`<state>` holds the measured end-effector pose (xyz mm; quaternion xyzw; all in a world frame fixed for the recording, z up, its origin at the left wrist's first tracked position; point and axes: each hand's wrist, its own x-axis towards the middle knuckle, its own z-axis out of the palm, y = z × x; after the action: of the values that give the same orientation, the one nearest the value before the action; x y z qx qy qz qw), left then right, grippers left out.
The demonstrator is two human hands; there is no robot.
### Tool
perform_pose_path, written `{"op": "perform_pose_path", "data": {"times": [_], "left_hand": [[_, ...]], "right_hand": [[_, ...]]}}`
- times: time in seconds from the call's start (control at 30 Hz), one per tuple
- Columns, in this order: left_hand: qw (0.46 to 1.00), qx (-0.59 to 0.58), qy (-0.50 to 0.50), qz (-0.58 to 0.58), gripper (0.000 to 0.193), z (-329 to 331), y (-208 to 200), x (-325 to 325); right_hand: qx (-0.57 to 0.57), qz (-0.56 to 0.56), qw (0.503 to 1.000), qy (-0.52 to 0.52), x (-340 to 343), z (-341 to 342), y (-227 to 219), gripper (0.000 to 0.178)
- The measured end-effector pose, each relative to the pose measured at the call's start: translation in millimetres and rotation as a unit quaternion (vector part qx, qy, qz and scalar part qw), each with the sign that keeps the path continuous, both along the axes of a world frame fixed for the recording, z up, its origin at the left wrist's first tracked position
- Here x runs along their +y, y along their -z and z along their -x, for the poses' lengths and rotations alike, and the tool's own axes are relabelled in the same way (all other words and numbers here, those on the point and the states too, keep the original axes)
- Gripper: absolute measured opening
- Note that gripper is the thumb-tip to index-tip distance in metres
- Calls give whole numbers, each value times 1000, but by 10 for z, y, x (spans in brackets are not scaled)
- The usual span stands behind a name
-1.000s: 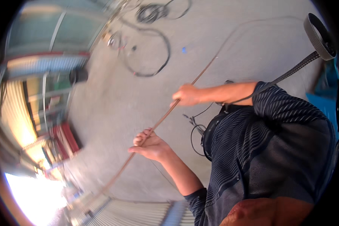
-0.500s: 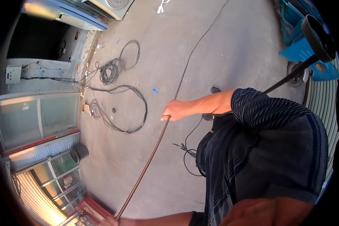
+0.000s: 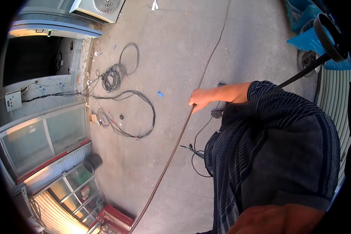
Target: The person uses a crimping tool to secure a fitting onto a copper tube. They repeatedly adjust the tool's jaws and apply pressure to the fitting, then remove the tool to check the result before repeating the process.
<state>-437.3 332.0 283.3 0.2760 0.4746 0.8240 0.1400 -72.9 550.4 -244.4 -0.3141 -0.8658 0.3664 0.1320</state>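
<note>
My right hand (image 3: 201, 99) is closed around a long, thin brown cable (image 3: 162, 174), out in front of my body. From my fist the cable runs up to the top edge and down to the lower edge of the picture, above the concrete floor. My left hand is out of view, so whether it still holds the cable's lower end is hidden. Close to my feet lies a small bunch of black cable (image 3: 197, 152), partly covered by my dark shirt.
A coiled grey cable (image 3: 112, 78) and a wide loop of black cable (image 3: 153, 113) lie on the floor at left. Glass panels (image 3: 66, 126), a black bucket (image 3: 93, 162) and a red box (image 3: 115, 218) line that side. Blue crates (image 3: 300, 17) stand at upper right.
My right hand, gripping the cable, has moved right and slightly up. My left hand, earlier on the cable at the lower edge, has left the picture. The whole view has tilted a little.
</note>
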Motion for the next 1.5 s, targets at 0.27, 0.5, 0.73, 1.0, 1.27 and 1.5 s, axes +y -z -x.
{"op": "perform_pose_path", "data": {"times": [0.27, 0.5, 0.73, 1.0, 1.27, 1.5], "left_hand": [[481, 689, -173, 514, 57, 788, -1069, -1218], [857, 165, -163, 461, 56, -465, 666, -1072], [831, 196, -10, 521, 55, -817, 2094, -354], [803, 265, 82, 528, 55, -920, 2650, 326], [785, 297, 122, 529, 54, -1087, 2788, 788], [764, 327, 127, 542, 54, -1381, 2735, 1097]], "right_hand": [[23, -31, 998, 41, -269, -234, -11, 32], [169, -63, 979, 98, -157, -285, -881, 25], [149, -70, 986, 10, 44, -134, -1375, 22], [129, -70, 989, -7, 35, 483, -1250, 26], [24, 508, 664, 548, 578, -511, -532, 70], [505, 629, 473, 353, 1322, -61, -572, 56]]}}
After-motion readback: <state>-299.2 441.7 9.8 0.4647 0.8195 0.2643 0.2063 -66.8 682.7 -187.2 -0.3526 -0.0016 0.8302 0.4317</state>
